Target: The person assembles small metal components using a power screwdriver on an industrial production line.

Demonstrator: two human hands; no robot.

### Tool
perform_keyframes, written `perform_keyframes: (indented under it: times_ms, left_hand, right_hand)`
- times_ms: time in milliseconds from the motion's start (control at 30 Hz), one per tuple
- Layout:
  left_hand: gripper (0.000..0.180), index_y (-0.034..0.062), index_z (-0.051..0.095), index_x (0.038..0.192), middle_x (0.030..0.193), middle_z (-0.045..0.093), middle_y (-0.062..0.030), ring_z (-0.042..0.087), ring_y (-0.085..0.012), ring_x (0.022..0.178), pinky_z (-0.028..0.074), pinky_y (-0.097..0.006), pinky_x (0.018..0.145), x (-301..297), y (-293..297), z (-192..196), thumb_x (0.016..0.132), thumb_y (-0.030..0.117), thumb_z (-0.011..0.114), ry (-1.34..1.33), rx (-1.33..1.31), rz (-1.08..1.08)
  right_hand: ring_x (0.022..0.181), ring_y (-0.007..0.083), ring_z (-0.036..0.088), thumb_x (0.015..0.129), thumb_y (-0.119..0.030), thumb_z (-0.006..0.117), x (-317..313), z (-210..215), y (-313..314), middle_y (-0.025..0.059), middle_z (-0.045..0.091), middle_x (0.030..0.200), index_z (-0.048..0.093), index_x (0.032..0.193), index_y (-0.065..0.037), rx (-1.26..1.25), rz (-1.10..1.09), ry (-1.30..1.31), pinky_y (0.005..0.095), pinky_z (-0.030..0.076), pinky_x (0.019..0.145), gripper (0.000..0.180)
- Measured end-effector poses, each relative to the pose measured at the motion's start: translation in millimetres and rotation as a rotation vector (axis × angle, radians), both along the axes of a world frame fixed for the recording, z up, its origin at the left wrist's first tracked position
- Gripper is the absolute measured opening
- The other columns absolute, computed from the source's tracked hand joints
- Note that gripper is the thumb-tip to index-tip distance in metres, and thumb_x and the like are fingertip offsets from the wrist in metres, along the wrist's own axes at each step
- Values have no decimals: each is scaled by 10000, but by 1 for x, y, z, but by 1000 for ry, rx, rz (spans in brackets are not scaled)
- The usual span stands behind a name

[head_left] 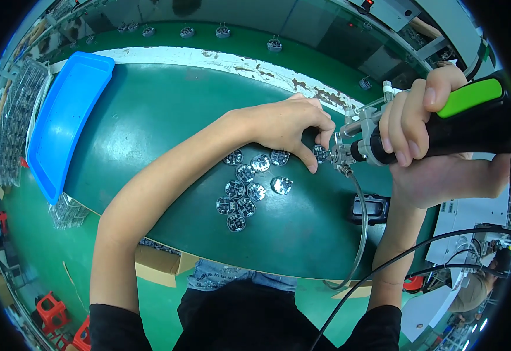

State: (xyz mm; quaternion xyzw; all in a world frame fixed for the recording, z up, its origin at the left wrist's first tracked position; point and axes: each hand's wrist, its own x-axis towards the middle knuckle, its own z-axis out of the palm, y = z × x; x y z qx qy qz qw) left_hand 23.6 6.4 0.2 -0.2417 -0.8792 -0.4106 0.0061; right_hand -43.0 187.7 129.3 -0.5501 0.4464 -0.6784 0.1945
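My left hand (287, 126) reaches across the green tabletop with thumb and forefinger curved around a small round metal part (321, 154). The fingertips seem to meet its edge, right at the metal nose (342, 153) of a tool. My right hand (413, 124) is wrapped around that tool, a black power screwdriver (475, 126) with a green panel, lying nearly sideways. From its nose a clear hose (363, 225) runs down toward me. Several similar round parts (245, 174) with dark detail on top lie loose below my left hand and wrist.
A long blue tray (71, 114) stands at the table's left edge, beside stacked clear plastic trays (18, 123). More round parts (223, 31) sit spaced along the green strip beyond the worn white ledge (220, 61). Black cables (384, 263) cross at lower right. A cardboard box (156, 263) is below the near edge.
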Motion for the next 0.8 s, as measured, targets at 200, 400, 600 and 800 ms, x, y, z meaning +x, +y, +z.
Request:
perform_keyframes:
  times_ms: [200, 400, 600, 800]
  left_hand:
    - [397, 67, 668, 931, 1037, 674, -36, 564, -264, 1155, 377, -411, 1085, 0, 2, 1, 729, 293, 924, -4, 9, -1]
    - [371, 83, 669, 927, 1036, 683, -23, 563, -263, 1157, 369, -403, 1091, 6, -4, 4, 742, 289, 916, -28, -31, 15]
    - [331, 108, 742, 1043, 1164, 702, -33, 552, -259, 1248, 388, -416, 1112, 40, -17, 23, 818, 312, 873, -50, -70, 26]
    - [111, 23, 721, 939, 958, 728, -97, 673, -271, 909, 507, -398, 884, 107, 9, 116, 915, 130, 739, 342, 51, 388]
  right_hand:
    - [448, 83, 466, 846, -852, 456, 1, -1, 2, 0, 473, 602, 504, 1036, -40, 26, -78, -133, 237, 414, 477, 835]
    - [481, 70, 489, 858, -792, 629, 3, 13, 17, -26, 477, 618, 494, 1079, -51, -48, -18, -193, 227, 423, 503, 785]
    - [467, 85, 505, 853, -843, 591, 6, 44, 57, -34, 477, 619, 480, 1067, -54, -82, 26, -168, 242, 430, 484, 824]
    - [421, 111, 458, 950, -815, 373, 6, 27, 22, 31, 520, 534, 668, 889, 40, -37, -292, -148, 262, 355, 397, 907]
